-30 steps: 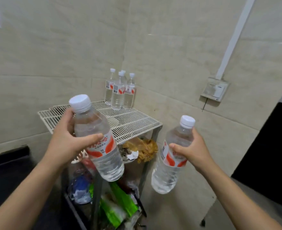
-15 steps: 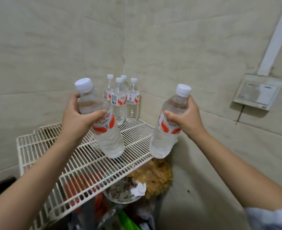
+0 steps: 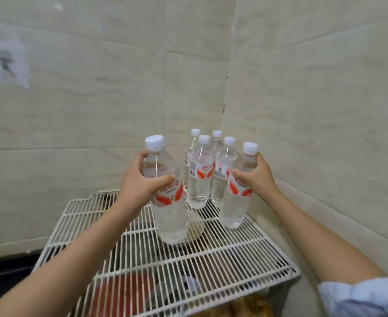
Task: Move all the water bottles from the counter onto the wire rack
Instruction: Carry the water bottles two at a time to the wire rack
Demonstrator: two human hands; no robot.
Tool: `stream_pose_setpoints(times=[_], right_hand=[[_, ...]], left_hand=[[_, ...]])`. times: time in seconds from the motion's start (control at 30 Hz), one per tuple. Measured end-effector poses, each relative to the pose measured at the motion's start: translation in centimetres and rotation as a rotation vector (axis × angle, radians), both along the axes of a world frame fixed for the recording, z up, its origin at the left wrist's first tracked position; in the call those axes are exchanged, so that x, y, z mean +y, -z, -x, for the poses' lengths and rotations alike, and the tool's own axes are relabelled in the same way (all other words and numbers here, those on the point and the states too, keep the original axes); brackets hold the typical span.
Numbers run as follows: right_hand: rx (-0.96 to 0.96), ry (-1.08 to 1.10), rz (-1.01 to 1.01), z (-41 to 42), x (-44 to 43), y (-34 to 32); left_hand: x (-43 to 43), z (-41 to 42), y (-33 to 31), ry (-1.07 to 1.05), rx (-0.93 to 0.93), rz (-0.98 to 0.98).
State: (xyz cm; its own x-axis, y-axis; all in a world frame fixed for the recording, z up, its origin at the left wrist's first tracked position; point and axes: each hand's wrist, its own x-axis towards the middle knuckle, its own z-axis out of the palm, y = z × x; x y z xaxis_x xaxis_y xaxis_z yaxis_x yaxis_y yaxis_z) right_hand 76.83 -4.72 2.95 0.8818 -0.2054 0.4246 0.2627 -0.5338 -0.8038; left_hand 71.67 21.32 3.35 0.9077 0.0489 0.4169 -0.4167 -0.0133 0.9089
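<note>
My left hand (image 3: 142, 184) grips a clear water bottle (image 3: 169, 207) with a white cap and a red-and-white label, upright over the middle of the white wire rack (image 3: 211, 266), its base at or just above the wires. My right hand (image 3: 257, 177) holds a second such bottle (image 3: 237, 202) by its upper body, its base near the rack's right edge. Behind them, several more bottles (image 3: 199, 179) stand in a cluster at the rack's back corner, close to both held bottles.
Beige tiled walls meet in a corner right behind the bottle cluster. Below the rack's wires lie red, orange and grey items, blurred. A dark strip of floor or counter shows at the lower left. The rack's front and left areas carry nothing.
Both hands have carried their bottles forward and down over the rack, closer to the cluster at the back corner. The view has moved in over the rack.
</note>
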Motion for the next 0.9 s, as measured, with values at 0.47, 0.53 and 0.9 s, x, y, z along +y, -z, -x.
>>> stream_pose_setpoints(times=[0.47, 0.53, 0.9], right_hand=[[0.214, -0.148, 0.232, -4.4, -2.4, 0.2], [0.212, -0.155, 0.142, -2.3, -2.1, -0.6], [0.211, -0.126, 0.058, 0.2, -1.8, -0.3]], left_hand=[[-8.3, -4.3, -0.2, -0.026, 0.037, -0.188], [-8.8, -5.2, -0.2, -0.025, 0.044, -0.191], [-10.7, -7.7, 1.1, 0.011, 0.11, -0.194]])
